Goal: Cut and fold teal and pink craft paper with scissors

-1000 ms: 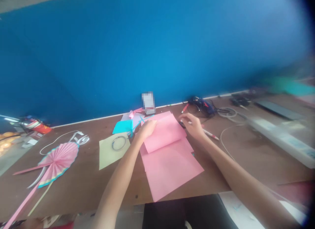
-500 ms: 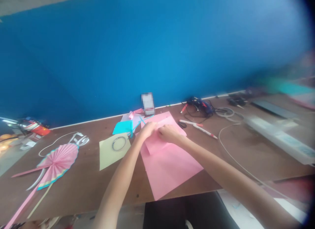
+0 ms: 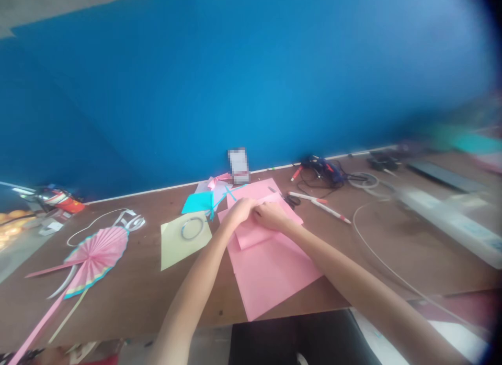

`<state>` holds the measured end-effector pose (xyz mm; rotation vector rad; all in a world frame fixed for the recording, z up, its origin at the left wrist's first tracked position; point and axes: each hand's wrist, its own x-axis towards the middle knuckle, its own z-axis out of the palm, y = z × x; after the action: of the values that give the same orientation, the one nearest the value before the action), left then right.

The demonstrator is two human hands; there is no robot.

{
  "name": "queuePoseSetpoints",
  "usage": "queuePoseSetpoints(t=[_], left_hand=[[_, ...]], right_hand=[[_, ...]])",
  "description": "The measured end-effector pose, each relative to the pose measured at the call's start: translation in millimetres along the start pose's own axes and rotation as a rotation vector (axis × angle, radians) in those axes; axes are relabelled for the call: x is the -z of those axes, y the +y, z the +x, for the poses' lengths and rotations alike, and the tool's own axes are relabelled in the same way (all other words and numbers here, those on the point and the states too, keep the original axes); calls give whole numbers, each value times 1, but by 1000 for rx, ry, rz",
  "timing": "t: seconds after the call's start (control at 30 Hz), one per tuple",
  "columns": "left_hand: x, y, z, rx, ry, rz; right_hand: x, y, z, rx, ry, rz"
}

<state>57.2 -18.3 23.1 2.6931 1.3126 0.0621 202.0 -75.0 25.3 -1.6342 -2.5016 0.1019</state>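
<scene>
Pink paper sheets (image 3: 270, 271) lie in a loose stack in the middle of the brown table (image 3: 129, 297). The top sheet is curled back toward me. My left hand (image 3: 239, 210) and my right hand (image 3: 270, 215) sit side by side at its far edge, both pinching the folded pink paper. Their fingertips nearly touch. Black scissors (image 3: 292, 200) lie just beyond my right hand.
A pale yellow sheet (image 3: 184, 242) carries a wire ring (image 3: 191, 227). A pink pleated paper fan (image 3: 94, 255) lies at the left. Cyan paper (image 3: 198, 203), two pens (image 3: 325, 207), a glue gun (image 3: 323, 169) with cables and a white cord (image 3: 376, 250) surround the work. A blue wall stands behind.
My right hand came from the pens at the right to the pink paper and now grips it beside my left hand. The top sheet is folded tighter.
</scene>
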Motion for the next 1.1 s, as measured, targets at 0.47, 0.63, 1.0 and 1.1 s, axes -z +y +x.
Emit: queuePoseSetpoints(t=[0.47,0.63,1.0,1.1], left_hand=[[-8,1,4,-18,-35,235],[-10,4,3,37,-23,185],[-15,14,-9,165,117,122],[-16,12,-9,165,126,113]], right_hand=[[-18,-7,-15,-14,6,-133],[-18,-8,-19,22,-36,-139],[-14,-7,-22,48,-56,-59],[-11,-3,-25,19,-56,-73]])
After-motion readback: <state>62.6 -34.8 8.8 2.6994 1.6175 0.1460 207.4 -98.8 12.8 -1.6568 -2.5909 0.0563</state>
